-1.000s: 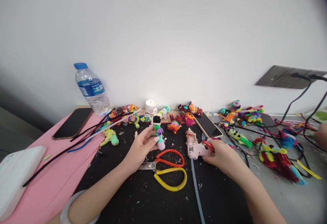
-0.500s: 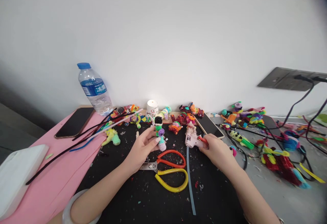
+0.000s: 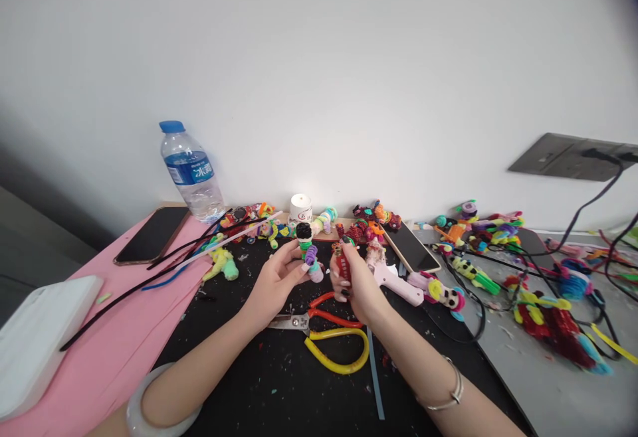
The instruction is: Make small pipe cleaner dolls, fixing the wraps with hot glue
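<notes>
My left hand (image 3: pixel 276 282) pinches a small pipe-cleaner figure (image 3: pixel 308 252) with a black head, a green neck and a purple-and-pink body, held upright above the black mat (image 3: pixel 279 384). Close to its right, my right hand (image 3: pixel 355 281) is closed around a small red pipe-cleaner piece (image 3: pixel 343 262). The pink-white glue gun (image 3: pixel 393 279) lies on the mat just right of my right hand, untouched. Scissors (image 3: pixel 326 333) with a red and a yellow handle lie below both hands.
A water bottle (image 3: pixel 192 173) stands at the back left by a dark phone (image 3: pixel 151 234) on pink paper (image 3: pixel 94 350). Another phone (image 3: pixel 411 246) and several pipe-cleaner figures (image 3: pixel 498 271) and cables (image 3: pixel 588 211) cover the right side. A white box (image 3: pixel 34 341) sits far left.
My right hand has let go of the glue gun, moved left and picked up a red piece beside the figure. The glue gun now lies on the mat.
</notes>
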`<state>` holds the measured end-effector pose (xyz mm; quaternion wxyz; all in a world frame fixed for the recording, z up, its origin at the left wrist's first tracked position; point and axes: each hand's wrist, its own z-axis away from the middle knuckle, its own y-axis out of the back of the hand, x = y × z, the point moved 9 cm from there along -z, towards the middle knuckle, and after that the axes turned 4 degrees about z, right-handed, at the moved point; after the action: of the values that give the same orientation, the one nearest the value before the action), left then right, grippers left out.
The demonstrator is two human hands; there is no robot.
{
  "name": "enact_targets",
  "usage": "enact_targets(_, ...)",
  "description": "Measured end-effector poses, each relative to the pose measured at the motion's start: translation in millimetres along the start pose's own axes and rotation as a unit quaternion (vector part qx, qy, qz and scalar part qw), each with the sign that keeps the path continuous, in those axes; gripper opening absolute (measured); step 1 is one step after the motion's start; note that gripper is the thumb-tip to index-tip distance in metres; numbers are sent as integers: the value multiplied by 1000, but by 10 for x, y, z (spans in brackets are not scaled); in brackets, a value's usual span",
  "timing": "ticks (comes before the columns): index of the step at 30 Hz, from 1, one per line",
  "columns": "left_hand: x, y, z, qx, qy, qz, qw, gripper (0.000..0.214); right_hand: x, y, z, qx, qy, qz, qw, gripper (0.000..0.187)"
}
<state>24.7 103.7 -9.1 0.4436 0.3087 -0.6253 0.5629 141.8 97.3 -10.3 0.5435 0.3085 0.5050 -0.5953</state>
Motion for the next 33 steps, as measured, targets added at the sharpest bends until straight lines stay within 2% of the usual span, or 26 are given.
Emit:
enact_targets(3,7,26,-10,1,-3,-6,1000,39,136,-127,-59,-23,-12,-32,999,53)
enact_targets(7,-8,-20,-7,-30,-6,-29,999,36,227,-47,-67,5,-2,-17,1000,50)
enact_targets(13,-9,1,2,-23,-21,-100,995,38,219,12,-56,30,46,71,996,48)
enact_targets(18,46,-6,10,-21,-54,-151,987,39,189,19,-38,40,61,87,994,46)
enact_targets(26,49,-16,12,-27,-59,-161,985,39,172,5,-14,40,55,99,993,39)
enact_targets(33,28,-14,19,-31,-59,-161,985,40,239,20,-47,31,46,89,994,52)
